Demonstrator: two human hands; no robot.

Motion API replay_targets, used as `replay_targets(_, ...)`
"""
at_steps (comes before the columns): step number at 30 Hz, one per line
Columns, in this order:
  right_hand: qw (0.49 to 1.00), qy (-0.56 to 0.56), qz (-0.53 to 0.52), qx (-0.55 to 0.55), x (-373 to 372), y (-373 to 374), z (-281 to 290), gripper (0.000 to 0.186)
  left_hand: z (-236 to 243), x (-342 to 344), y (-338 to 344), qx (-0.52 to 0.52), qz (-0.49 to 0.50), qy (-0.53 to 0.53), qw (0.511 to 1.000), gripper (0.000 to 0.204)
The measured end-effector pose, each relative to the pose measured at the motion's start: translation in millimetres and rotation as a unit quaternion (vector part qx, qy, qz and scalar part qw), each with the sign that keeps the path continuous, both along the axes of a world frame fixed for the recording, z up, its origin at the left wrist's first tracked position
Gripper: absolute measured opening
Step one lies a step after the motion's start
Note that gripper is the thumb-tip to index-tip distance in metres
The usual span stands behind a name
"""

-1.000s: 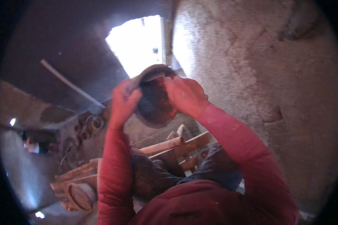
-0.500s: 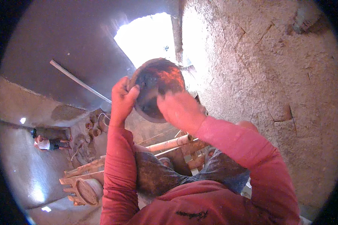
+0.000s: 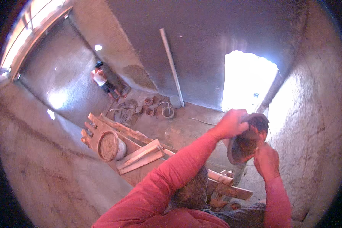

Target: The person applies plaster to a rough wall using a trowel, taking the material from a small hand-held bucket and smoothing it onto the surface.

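Open air separates the left hand [image 3: 233, 123] from the leaning pole [image 3: 171, 66]; planks [image 3: 140, 155] obstruct below.

"What do we see far left?"
"A person [image 3: 100, 78]; right of them, a pole [image 3: 171, 66] leans on the far wall [image 3: 203, 45]."
"And farther right?"
"A bright opening [image 3: 248, 79]. Nearer us, at left, lie planks [image 3: 140, 155]."

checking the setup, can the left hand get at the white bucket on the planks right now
Probably not: the left hand is on the dark container, and the white bucket stands well off leftward, beyond some boards.
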State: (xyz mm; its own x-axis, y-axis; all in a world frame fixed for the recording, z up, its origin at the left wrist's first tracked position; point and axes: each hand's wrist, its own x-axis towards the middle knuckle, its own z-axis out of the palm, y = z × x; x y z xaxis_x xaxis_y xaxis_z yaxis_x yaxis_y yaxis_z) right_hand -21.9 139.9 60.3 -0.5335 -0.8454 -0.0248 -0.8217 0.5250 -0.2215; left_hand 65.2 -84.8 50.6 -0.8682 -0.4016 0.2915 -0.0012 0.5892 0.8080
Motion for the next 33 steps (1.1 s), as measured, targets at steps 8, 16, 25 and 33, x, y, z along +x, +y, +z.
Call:
replay_targets(8, 0.995, 0.004, 0.039, 0.089, -7.4, -7.3, -19.0, 0.032, -5.9, 2.9, -3.0, -0.002, 0.051, -0.014, 0.999, 0.030)
replay_targets(16, 0.999, -0.001, 0.012, 0.053, -14.7, -8.9, -38.7, 0.027, -13.3, -4.0, -2.9, -0.070, 0.093, 0.055, 0.992, 0.024)
replay_targets(25, 0.997, 0.047, -0.035, 0.040, -17.2, -10.6, -52.6, 0.029, 1.0, 3.2, 3.6, -0.119, 0.078, 0.037, 0.989, 0.028)
replay_targets(33, 0.995, 0.012, -0.094, 0.038, -29.1, -37.6, -26.2, 0.041, -6.1, -0.9, 2.6, -0.050, 0.013, 0.098, 0.994, 0.030)
